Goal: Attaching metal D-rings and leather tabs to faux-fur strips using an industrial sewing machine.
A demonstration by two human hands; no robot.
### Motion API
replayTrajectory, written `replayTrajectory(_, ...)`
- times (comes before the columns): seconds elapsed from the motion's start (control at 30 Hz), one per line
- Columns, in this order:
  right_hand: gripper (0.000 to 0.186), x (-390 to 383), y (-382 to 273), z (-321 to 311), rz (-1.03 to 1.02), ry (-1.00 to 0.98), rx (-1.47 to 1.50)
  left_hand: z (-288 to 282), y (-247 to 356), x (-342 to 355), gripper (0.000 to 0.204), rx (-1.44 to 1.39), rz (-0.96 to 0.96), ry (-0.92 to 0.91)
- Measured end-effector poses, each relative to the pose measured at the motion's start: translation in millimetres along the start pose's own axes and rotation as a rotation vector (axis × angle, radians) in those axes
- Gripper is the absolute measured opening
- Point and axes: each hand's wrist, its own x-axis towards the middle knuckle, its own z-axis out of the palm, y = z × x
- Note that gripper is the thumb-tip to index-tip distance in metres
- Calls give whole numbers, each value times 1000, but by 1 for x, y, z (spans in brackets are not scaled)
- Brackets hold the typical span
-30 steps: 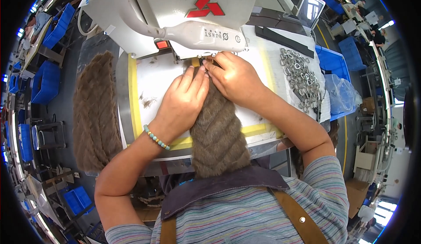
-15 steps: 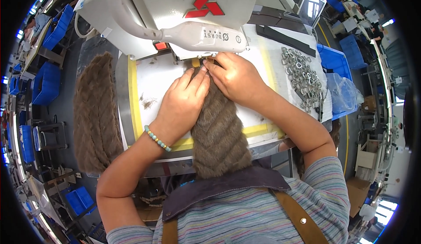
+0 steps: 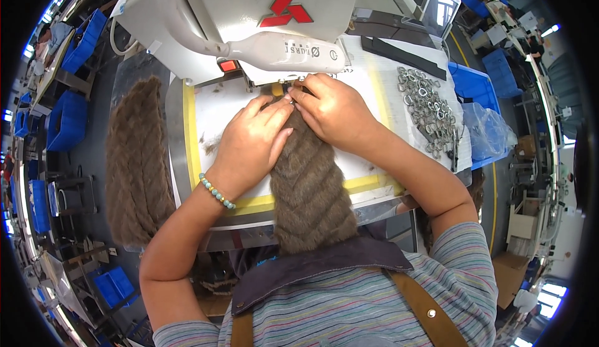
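A strip of brown fur (image 3: 312, 203) with a chevron pattern runs from my lap up over the white work surface, its far end under the head of a sewing machine (image 3: 218, 26). My left hand (image 3: 253, 135) lies along the strip's left side, fingertips at the far end and thumb held apart on the fur. My right hand (image 3: 337, 109) is closed in a pinch at that same far end, beside the machine's working point. Both hands' fingertips nearly meet there. What exactly they press is mostly hidden by the fingers and the white lamp (image 3: 287, 52) above.
A pile of metal rings and buckles (image 3: 427, 107) lies on the right of the table, with a black strip (image 3: 405, 57) behind it. Another fur piece (image 3: 137, 160) rests at the left edge. A blue crate (image 3: 474, 91) with a clear plastic bag (image 3: 485, 129) stands to the right.
My left hand has shifted a little left, and its thumb has spread away from the fingers. The right hand keeps its pinch at the fur's far end. The whole view has tilted slightly.
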Motion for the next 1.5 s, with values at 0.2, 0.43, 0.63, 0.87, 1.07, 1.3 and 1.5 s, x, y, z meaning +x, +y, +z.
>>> replayTrajectory(0.2,30,0,-1,-1,-4,14,-16,-1,0,1,44,-8,-3,-13)
replayTrajectory(0.43,28,-3,1,1,-2,13,-9,-4,0,4,45,-43,-20,-40)
replayTrajectory(0.63,27,-4,6,-2,31,-28,2,-5,1,8,47,-107,-21,-30)
replayTrajectory(0.87,28,-4,12,-4,39,-60,25,0,-6,10,45,-134,-24,-10)
replayTrajectory(1.07,30,-3,14,-4,30,-53,30,1,-9,10,44,-147,-42,-5)
replayTrajectory(1.3,31,-2,12,-4,5,-51,33,2,-9,5,44,-35,-16,14)
replayTrajectory(1.5,27,-4,15,-7,-32,-44,48,-4,-2,3,36,110,91,4)
